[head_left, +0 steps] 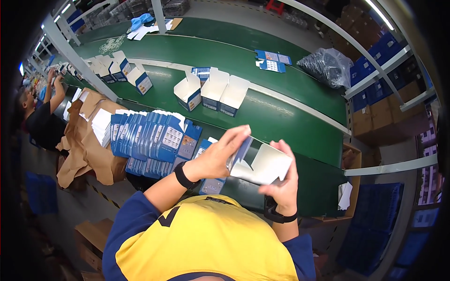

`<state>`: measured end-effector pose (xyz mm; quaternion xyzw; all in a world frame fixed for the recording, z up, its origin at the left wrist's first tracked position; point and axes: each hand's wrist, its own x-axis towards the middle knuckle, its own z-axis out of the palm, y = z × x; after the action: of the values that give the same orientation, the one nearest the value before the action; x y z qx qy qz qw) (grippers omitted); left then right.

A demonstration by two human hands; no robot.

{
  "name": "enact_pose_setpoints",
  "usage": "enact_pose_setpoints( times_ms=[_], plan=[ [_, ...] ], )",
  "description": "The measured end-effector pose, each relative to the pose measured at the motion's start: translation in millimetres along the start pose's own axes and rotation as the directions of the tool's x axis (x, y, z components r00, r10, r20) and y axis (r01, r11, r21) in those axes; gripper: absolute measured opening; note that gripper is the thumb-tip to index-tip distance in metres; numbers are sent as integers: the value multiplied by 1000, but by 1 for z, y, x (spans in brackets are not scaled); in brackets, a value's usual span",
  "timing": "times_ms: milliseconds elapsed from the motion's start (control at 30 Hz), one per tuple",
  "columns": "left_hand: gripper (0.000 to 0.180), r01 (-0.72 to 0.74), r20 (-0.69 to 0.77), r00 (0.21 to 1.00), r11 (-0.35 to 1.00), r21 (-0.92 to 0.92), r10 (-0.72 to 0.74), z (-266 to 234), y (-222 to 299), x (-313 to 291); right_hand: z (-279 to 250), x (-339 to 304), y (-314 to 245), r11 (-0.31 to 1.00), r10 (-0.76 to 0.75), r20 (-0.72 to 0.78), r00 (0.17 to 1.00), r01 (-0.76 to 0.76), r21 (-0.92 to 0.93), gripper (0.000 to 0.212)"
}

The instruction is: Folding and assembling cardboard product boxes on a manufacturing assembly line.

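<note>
A small blue-and-white carton (266,165) is tilted between my hands above the green belt, its white inside facing up. My left hand (216,153) grips its blue printed left side, fingers pressed along the upper edge. On the opposite side, my right hand (287,180) has its thumb at the near edge and its fingers around the far right corner. Left of my hands lies a spread pile of flat blue cartons (152,136). Beyond them, several open cartons (234,96) stand on the belt with their white flaps raised.
Crumpled brown paper (86,152) lies left of the flat pile. More open cartons (119,68) stand farther left, near a co-worker (42,114). Flat cartons (272,61) and a bagged black bundle (325,68) lie across the belt. Grey frame posts (77,61) rise around it.
</note>
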<state>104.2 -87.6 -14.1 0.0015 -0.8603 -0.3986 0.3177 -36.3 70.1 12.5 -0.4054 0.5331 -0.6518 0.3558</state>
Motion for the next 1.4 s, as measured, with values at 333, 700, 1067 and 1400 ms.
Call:
enact_pose_setpoints(
  times_ms=[333, 700, 1067, 1400],
  plan=[
    [71, -96, 45, 995, 994, 55, 94, 7, 17, 0, 15, 12, 4, 944, -323, -77, 943, 326, 42, 91],
    [72, 7, 71, 997, 1000, 12, -8, -1, 22, 9, -3, 12, 18, 977, -167, 41, 985, 171, -127, 57],
    [100, -127, 30, 991, 992, 8, 127, -10, 16, 9, 1, 23, 7, 938, -120, 143, 982, 159, -309, 53],
    [107, -16, 114, 993, 1000, -22, 19, -10, 18, 7, 8, 24, 13, 888, -95, 79, 992, 120, -444, 55]
  ],
)
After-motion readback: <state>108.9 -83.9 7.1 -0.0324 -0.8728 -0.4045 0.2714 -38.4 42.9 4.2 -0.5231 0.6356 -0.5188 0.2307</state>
